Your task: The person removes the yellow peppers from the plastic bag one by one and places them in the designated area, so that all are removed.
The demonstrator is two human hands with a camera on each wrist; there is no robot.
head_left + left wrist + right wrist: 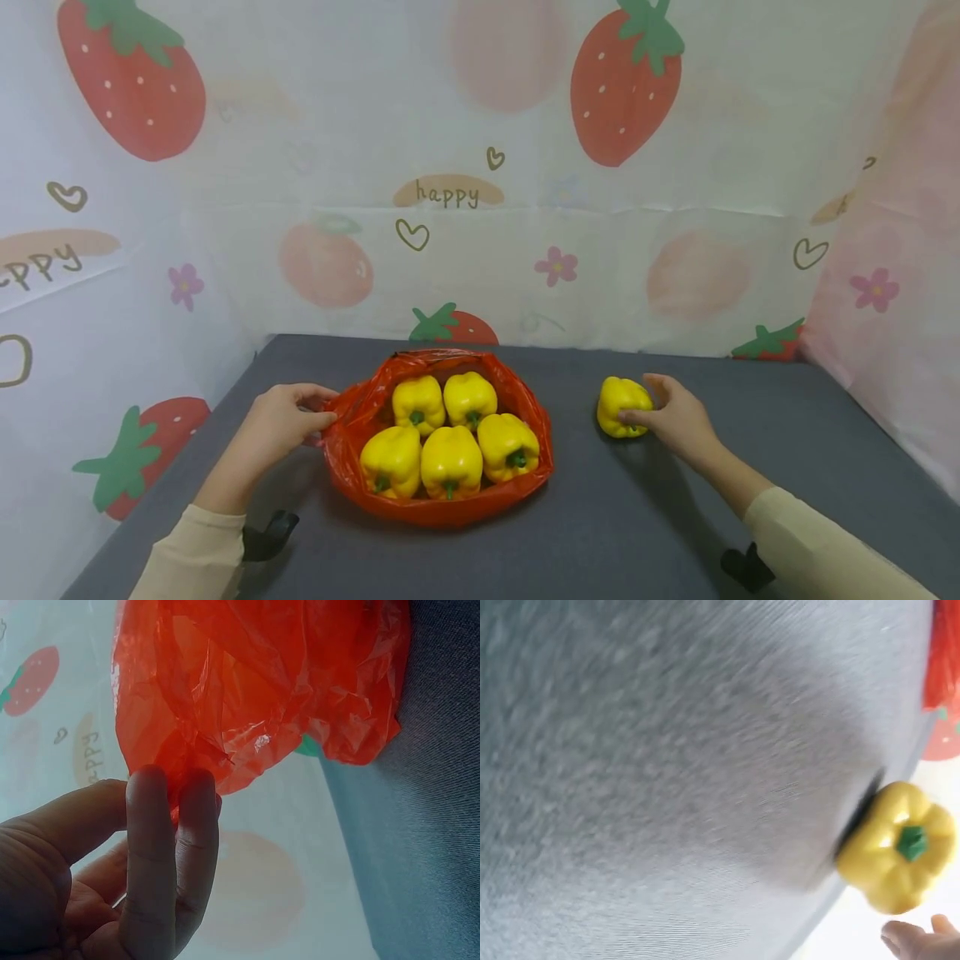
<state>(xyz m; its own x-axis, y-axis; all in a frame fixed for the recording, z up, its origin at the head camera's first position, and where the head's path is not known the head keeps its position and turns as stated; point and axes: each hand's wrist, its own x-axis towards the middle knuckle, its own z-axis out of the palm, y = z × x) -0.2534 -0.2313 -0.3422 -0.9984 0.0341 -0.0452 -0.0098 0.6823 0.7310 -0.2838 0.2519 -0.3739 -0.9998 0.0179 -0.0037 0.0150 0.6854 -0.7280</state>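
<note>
My left hand (281,421) pinches the left edge of a red plastic bag (442,512) between thumb and fingertips. In the left wrist view, the fingers (154,847) hold a gathered bit of its thin film. Wide open at the top, the bag holds several yellow bell peppers (452,458) with green stems. A single yellow bell pepper (615,407) lies on the table to the right of the bag. Around its right side is my right hand (684,423), thumb and fingers spread. The right wrist view has a gap between the fingertips (904,934) and that pepper.
A dark grey cloth covers the table (525,558). White sheets printed with strawberries, hearts and flowers form a back wall (480,275) and side walls (885,350) close around it. Black straps (272,536) hang at the wrists.
</note>
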